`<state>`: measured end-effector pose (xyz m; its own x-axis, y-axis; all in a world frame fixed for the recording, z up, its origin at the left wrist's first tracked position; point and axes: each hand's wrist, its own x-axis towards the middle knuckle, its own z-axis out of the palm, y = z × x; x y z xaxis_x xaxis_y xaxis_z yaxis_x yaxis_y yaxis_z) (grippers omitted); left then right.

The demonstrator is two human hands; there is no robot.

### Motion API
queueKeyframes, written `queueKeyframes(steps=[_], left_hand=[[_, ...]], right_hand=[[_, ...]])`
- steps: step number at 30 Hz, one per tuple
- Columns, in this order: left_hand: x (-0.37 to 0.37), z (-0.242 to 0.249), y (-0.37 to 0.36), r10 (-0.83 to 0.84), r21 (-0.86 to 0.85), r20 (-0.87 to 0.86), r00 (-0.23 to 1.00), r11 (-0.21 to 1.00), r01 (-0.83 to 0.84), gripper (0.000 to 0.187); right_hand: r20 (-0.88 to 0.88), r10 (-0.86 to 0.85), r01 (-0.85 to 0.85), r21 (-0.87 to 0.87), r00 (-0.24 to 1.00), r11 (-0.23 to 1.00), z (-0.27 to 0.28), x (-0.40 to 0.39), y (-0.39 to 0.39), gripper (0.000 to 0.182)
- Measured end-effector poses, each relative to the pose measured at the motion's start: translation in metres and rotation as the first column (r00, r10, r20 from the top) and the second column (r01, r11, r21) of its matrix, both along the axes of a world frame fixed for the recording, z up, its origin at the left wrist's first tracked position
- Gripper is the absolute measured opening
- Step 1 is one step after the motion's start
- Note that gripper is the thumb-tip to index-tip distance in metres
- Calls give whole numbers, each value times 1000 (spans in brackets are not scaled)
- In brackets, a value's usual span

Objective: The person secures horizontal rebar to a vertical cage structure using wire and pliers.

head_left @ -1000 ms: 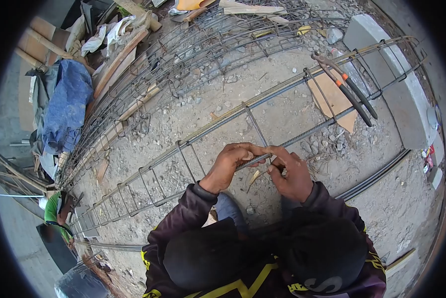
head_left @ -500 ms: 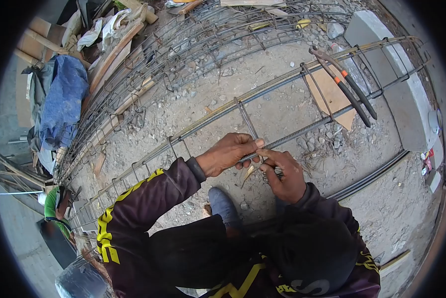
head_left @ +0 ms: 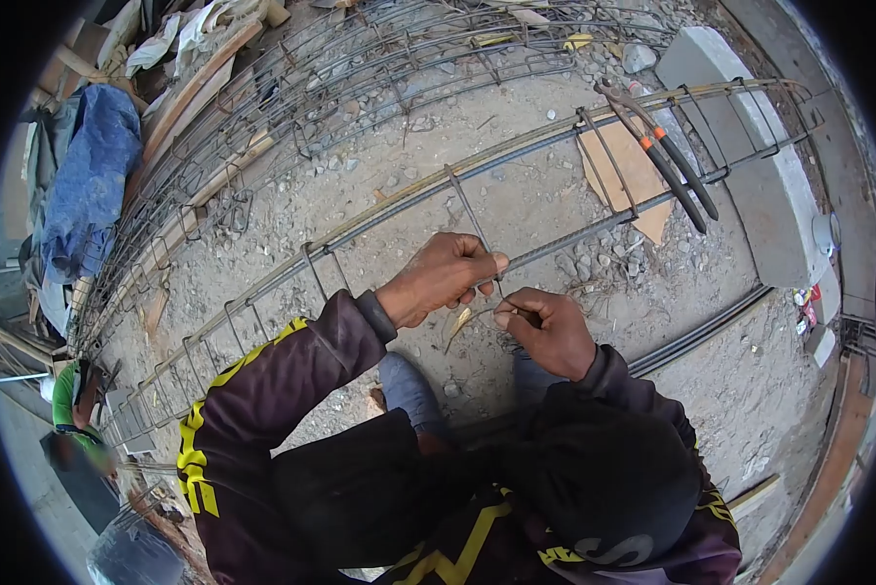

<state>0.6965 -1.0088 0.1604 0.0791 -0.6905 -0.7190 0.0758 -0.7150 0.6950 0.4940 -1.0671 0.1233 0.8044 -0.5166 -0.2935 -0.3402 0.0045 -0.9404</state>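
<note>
My left hand (head_left: 445, 278) is closed around the lower rebar (head_left: 569, 240) of a long cage, where a stirrup (head_left: 469, 210) crosses it; its thumb points right along the bar. Just below and to the right, my right hand (head_left: 552, 331) is pinched, thumb against curled forefinger. A thin tie wire (head_left: 500, 289) shows between the two hands, its end hidden in the right fingertips. Further right, pincers (head_left: 660, 161) with black and orange handles rest across the cage's bars, jaws toward the far side.
A concrete block (head_left: 750, 166) supports the cage's right end. More rebar cages (head_left: 360, 88) lie beyond on gravelly ground. Loose bars (head_left: 711, 331) lie at right. A blue tarp (head_left: 97, 180) hangs at left, near a person in a green sleeve (head_left: 64, 395). A plywood piece (head_left: 618, 175) lies under the pincers.
My right hand has drawn away from the bar, down and slightly right, leaving a gap between the hands. My left hand stays at the bar. The whole view has shifted a little.
</note>
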Motion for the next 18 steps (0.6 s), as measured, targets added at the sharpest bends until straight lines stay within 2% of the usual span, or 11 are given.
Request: queueKeyframes(steps=[4,6,8,10,11,14,15,18], left_hand=[[-3,2,0,1,-7,20,1000,1000,-1,31],[-3,3,-1,-1,-23,21,1000,1000,2,31],[-5,1,2,-11,-37,18,1000,999,12,31],[-6,1,3,8,-47,17,1000,999,-7,31],[-5,2,2,18,-56,19,1000,998,-17,31],[-6,4,2,-1,-59,59,998,998,5,32],[-6,3,3,5,-68,54,999,998,-1,33],[-7,-2,7,32,-85,24,999,996,-30,35]], right_hand=[[114,55,-16,-314,992,949,5,-2,-9,15],[41,151,-116,-452,988,884,19,-3,-20,13],[-1,256,-204,-608,967,767,34,0,-33,10],[-23,373,-254,-771,928,584,46,10,-53,8],[-144,405,-352,-787,903,507,56,15,-61,12],[-180,480,-363,-874,859,323,61,30,-86,10],[-299,472,-464,-838,830,286,66,34,-92,9],[-317,554,-536,-791,770,293,61,49,-109,11]])
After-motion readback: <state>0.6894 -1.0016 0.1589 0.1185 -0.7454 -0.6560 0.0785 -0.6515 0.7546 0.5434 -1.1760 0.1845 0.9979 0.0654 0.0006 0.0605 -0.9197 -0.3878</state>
